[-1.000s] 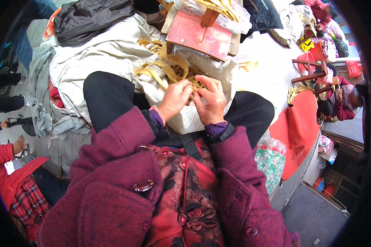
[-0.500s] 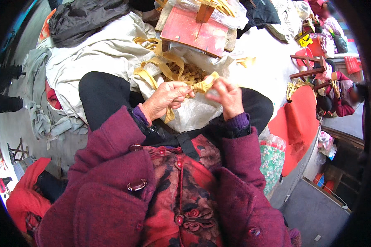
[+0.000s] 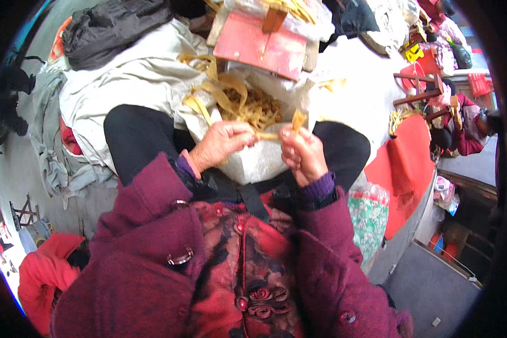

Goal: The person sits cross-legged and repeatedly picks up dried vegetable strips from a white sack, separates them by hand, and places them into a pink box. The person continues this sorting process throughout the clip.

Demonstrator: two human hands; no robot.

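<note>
My left hand (image 3: 221,144) pinches one end of a flat, soft yellow strip (image 3: 268,136), which looks like bean-curd skin. The other end is gripped in my right hand (image 3: 303,153), with a short tip standing up above the fingers. The strip runs drawn out between the two hands. Both hands are over the near side of an open white plastic sack (image 3: 259,166) between my knees. Inside the sack lies a heap of small yellow-brown pieces (image 3: 265,107). Longer yellow strips (image 3: 229,93) drape over its far left side.
Beyond the sack stands a red wooden board (image 3: 259,48), with more strips on clear plastic behind it. White cloth (image 3: 135,84) spreads at the left under a dark garment (image 3: 115,31). To the right are red cloth (image 3: 403,169), a wooden stool (image 3: 419,90) and another person (image 3: 467,129).
The bunched, knot-like strip between my hands is now stretched thin. My right hand has moved down and closed on its end; the left moved slightly down and left.
</note>
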